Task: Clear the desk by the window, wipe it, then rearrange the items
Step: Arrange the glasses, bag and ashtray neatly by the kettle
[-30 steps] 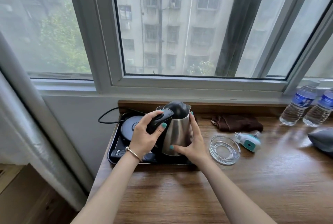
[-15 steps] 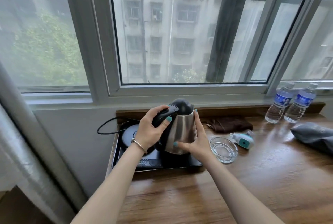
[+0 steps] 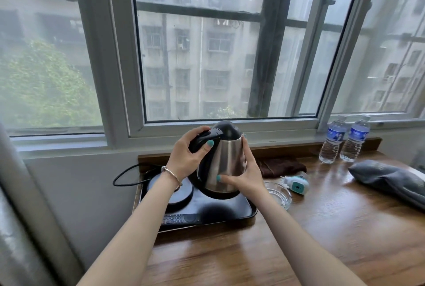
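1. Two hands were on the kettle [image 3: 224,166]: my left hand [image 3: 186,156] gripped its black handle, and my right hand [image 3: 247,174] lay flat against its steel side, fingers straight.
2. The kettle hung tilted just above the black tray [image 3: 232,211], which sat on the desk [image 3: 299,239] below my hands.
3. Under my left wrist lay the round kettle base [image 3: 184,195], its cord [image 3: 124,177] looping off to the left.
4. A remote control [image 3: 177,219] rested at the tray's near edge, between my forearms.
5. Just right of my right hand sat a glass ashtray [image 3: 279,193], then a small white-and-teal device [image 3: 297,184], with a brown cloth [image 3: 281,167] behind them.
6. Well apart to the right stood two water bottles [image 3: 345,141] and a grey pouch [image 3: 388,181].
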A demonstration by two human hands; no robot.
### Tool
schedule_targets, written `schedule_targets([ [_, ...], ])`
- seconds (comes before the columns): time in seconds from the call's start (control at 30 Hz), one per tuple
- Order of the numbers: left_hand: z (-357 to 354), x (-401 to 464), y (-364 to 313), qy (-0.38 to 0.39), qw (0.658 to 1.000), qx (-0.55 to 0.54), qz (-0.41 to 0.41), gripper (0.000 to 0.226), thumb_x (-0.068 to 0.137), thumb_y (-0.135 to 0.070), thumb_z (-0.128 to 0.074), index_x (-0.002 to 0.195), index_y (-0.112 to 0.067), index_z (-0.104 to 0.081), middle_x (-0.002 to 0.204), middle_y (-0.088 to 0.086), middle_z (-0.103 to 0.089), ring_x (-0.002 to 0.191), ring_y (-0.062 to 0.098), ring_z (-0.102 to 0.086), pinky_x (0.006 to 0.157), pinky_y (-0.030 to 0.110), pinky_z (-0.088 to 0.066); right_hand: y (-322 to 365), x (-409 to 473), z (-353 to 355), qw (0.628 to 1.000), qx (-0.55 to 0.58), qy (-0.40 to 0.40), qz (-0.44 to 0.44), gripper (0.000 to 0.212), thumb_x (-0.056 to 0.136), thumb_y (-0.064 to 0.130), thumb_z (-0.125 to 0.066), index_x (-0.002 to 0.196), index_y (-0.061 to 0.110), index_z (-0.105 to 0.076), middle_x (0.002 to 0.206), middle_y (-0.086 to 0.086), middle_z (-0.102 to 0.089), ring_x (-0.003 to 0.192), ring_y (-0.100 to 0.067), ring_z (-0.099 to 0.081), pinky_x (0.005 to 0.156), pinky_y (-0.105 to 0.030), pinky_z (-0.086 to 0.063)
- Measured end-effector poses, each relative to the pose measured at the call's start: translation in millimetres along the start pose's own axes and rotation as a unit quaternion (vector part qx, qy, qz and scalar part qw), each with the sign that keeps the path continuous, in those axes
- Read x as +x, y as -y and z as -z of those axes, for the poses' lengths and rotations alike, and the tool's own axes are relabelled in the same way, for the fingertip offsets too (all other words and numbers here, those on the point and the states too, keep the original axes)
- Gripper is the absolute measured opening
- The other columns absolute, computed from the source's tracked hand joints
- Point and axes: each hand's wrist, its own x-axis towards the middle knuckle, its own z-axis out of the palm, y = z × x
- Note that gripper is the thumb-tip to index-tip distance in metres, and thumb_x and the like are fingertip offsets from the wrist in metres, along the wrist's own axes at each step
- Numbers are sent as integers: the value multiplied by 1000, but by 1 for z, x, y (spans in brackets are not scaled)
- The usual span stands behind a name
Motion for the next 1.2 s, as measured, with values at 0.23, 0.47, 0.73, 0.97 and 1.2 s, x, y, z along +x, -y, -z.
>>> schedule_targets([
  [0.23,25,9,-2,-29,999,24,-14,33,84,-16,-69,111,-31,-59,108,-9,-66,102,1,-62,90,15,-47,10,23,-21,999,2,37,7,123,56,12,-92,151,39,-17,148,5,-40,131,-6,-43,103,-22,-39],
  [0.47,61,13,8,-65,995,73,3,32,84,-13,-70,113,-23,-60,107,-13,-64,98,-7,-60,87,9,-43,14,44,-60,998,10,67,10,122,55,13,-92,148,45,-19,147,9,-40,130,-5,-43,91,-8,-38],
  [0.73,95,13,21,-92,991,96,14,36,84,-17,-70,117,-29,-59,111,-10,-65,105,3,-61,92,17,-47,20,58,-100,994,48,97,16,119,56,6,-90,147,44,-23,146,9,-40,129,-7,-43,88,-5,-40],
  [0.97,111,11,22,-97,990,106,6,29,84,-17,-69,111,-27,-61,109,-8,-66,104,7,-62,94,26,-49,24,59,-118,993,47,110,8,124,49,22,-91,148,47,-21,148,10,-40,133,-6,-41,108,-34,-41],
  [1.2,127,2,26,-101,988,114,24,29,84,-20,-70,112,-21,-63,109,-5,-68,103,9,-63,93,26,-50,25,50,-132,991,53,121,6,122,54,13,-92,149,42,-22,146,12,-40,133,-5,-40,110,-31,-37],
])
